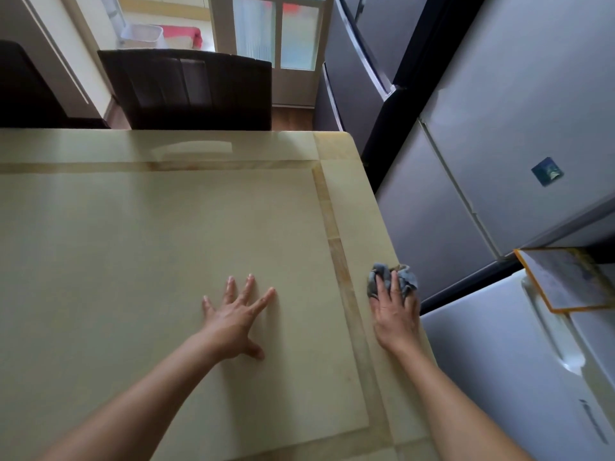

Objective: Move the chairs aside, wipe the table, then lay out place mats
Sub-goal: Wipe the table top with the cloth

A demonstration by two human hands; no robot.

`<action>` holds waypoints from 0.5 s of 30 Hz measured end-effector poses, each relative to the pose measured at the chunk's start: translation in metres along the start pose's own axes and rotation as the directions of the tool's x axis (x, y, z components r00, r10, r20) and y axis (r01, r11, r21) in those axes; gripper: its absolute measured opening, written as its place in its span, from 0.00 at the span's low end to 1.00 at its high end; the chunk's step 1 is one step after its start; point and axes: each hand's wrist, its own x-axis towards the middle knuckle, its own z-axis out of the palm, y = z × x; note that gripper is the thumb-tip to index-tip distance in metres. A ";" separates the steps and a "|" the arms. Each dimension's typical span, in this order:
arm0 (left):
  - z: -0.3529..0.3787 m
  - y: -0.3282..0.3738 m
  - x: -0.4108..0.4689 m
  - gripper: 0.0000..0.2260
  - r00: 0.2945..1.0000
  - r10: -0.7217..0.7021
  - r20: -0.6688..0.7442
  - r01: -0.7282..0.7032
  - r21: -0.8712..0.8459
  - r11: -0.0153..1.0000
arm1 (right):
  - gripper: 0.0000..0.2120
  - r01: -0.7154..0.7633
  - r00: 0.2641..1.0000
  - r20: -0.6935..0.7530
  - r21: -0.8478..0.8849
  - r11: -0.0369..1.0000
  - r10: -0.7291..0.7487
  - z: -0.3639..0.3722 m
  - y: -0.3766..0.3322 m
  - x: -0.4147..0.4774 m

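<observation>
Right hand [396, 316] at table [166, 244] right edge, fingers bent over bunched cloth [408, 280], pressing it down. Left hand [233, 316] nearer table middle, flat, fingers spread wide. Judged: remaining surface lies leftward of cloth.

Cloth [392, 281] at table's [133, 227] right edge, chair [189, 91] behind

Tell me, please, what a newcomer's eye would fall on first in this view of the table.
The two bare hands at the near right of the pale table: the left hand lies flat with fingers spread, and the right hand holds a crumpled grey-blue cloth against the table's right border. Next, the dark chair at the far edge and the grey refrigerators along the right.
</observation>
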 end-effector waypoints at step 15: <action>0.004 0.017 -0.028 0.51 0.998 0.016 -0.065 -0.017 -0.009 1.000 | 0.30 0.273 0.930 0.230 0.094 0.957 -0.287 0.032 -0.083 -0.118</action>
